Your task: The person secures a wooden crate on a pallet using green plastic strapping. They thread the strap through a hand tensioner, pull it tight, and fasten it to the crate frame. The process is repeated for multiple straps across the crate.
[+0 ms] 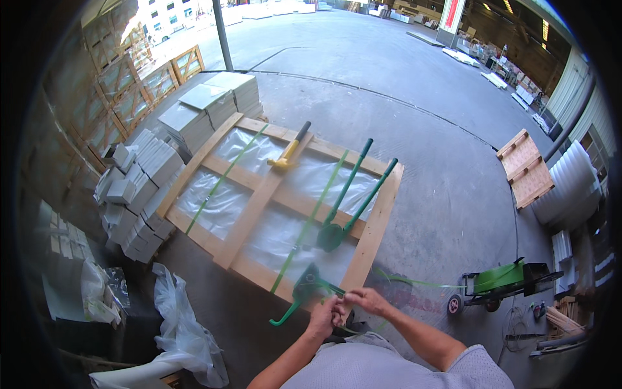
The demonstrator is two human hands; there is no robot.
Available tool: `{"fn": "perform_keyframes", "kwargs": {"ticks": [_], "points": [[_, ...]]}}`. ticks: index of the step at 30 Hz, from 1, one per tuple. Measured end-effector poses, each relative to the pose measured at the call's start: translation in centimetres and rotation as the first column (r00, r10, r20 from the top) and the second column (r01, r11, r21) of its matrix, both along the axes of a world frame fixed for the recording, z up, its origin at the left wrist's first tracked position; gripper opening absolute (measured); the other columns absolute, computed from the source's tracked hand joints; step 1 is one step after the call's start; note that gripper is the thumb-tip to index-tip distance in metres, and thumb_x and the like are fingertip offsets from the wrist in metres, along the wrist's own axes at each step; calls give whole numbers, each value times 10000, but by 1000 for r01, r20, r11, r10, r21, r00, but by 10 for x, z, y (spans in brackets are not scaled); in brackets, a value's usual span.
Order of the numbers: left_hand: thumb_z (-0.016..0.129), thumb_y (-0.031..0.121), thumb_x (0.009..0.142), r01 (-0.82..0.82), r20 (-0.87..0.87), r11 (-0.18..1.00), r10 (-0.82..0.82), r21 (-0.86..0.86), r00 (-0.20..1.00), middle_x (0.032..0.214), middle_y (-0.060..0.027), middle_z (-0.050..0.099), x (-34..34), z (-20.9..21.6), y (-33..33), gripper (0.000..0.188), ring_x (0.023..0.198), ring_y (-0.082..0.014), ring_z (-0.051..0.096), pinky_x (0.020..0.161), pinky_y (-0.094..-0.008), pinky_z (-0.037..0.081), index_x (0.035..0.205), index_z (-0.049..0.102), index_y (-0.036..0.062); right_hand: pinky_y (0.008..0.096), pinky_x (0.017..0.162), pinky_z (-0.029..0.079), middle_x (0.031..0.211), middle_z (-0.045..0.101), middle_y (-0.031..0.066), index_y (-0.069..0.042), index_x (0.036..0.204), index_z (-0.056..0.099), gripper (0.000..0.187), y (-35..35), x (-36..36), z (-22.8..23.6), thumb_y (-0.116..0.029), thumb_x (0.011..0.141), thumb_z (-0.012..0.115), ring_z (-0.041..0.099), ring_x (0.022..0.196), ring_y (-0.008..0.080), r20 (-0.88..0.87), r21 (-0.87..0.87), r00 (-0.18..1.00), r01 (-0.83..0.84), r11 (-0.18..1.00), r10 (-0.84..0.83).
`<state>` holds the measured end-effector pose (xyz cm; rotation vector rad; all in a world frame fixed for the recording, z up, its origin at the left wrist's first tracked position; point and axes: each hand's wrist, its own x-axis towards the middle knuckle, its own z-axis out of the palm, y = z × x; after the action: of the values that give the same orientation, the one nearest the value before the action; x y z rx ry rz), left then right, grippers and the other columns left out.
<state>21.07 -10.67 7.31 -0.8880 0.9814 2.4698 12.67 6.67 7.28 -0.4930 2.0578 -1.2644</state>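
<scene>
A flat wooden crate (249, 223) lies in front of me, with clear plastic film under its slats. Green straps (304, 242) cross it. At its near edge rests a green strapping tensioner (307, 282) with a curved handle. My left hand (326, 315) is closed beside this tool, its fingers pinched together. My right hand (367, 300) is closed at the end of the tool's straight handle. What either hand grips is too small to make out. A long-handled green strapping tool (332, 235) and a yellow hammer with a black grip (283, 161) lie on the crate.
A green strap dispenser cart (499, 280) on wheels stands right, its strap trailing toward me. Stacked grey-white slabs (217, 107) and boxes (139, 194) sit left. Crumpled plastic film (184, 324) lies lower left. A wooden pallet (525, 168) leans at right.
</scene>
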Motion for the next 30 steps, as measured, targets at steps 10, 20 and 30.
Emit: {"fn": "perform_keyframes", "kwargs": {"ticks": [10, 20, 30], "points": [[653, 230, 854, 140, -176, 795, -296, -591, 939, 1059, -114, 606, -19, -14, 6, 363, 942, -200, 587, 829, -307, 468, 1106, 579, -20, 319, 586, 470, 657, 618, 73, -54, 888, 667, 304, 110, 116, -66, -305, 943, 505, 594, 598, 193, -378, 226, 902, 308, 924, -208], [600, 440, 837, 473, 495, -147, -275, -869, 824, 1008, -254, 626, 42, -99, -85, 478, 985, -430, 587, 849, -506, 445, 1064, 573, 19, 347, 448, 402, 546, 539, 47, -49, 723, 619, 324, 346, 172, -163, -296, 886, 489, 514, 462, 177, 58, 634, 364, 706, 316, -930], [519, 401, 942, 378, 391, 487, -80, -787, 917, 579, -68, 544, 22, -60, -14, 410, 390, -160, 504, 343, -335, 405, 718, 506, 58, 312, 369, 349, 519, 498, 26, -54, 694, 588, 254, 441, 127, -199, -234, 851, 503, 446, 390, 140, 314, 605, 253, 689, 398, -915]]}}
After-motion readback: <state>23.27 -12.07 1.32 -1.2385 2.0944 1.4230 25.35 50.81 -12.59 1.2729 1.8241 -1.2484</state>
